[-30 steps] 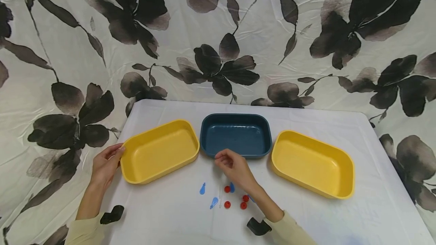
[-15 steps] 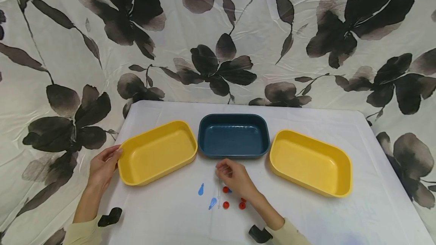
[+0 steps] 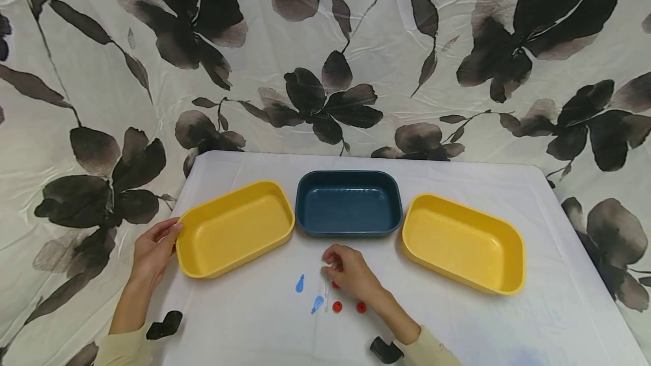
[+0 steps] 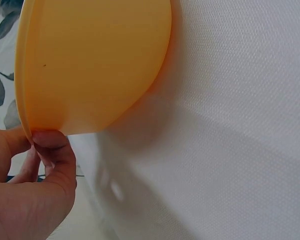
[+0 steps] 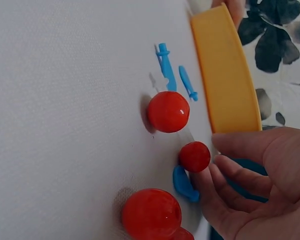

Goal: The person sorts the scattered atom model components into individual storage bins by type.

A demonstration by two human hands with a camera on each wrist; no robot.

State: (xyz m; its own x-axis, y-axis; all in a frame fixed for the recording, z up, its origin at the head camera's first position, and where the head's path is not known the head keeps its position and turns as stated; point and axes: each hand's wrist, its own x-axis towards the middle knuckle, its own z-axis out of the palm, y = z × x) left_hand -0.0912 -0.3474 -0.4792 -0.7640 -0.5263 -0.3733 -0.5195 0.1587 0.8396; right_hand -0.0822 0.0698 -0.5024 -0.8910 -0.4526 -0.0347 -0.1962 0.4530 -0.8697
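My left hand (image 3: 152, 253) pinches the left end of a yellow tray (image 3: 236, 230), thumb and fingers on its rim, as the left wrist view shows. My right hand (image 3: 351, 270) hovers low over the table in front of a dark blue tray (image 3: 349, 203), fingers bent and thumb apart from them. Close by its fingertips are a red bead (image 5: 195, 156) and a blue plastic piece (image 5: 184, 184). More red beads (image 3: 337, 307) lie nearer the person. Two small drop-shaped blue pieces (image 3: 317, 304) are to their left, beside a thin clear piece (image 3: 326, 292).
A second yellow tray (image 3: 464, 244) stands angled on the right. All three trays form a row along the far half of the white-covered table (image 3: 508, 332). Behind it hangs a floral cloth (image 3: 325, 33).
My right hand has come back from the blue tray's front edge toward the beads, its thumb and fingers parting and now covering some pieces. The left hand stays on the yellow tray.
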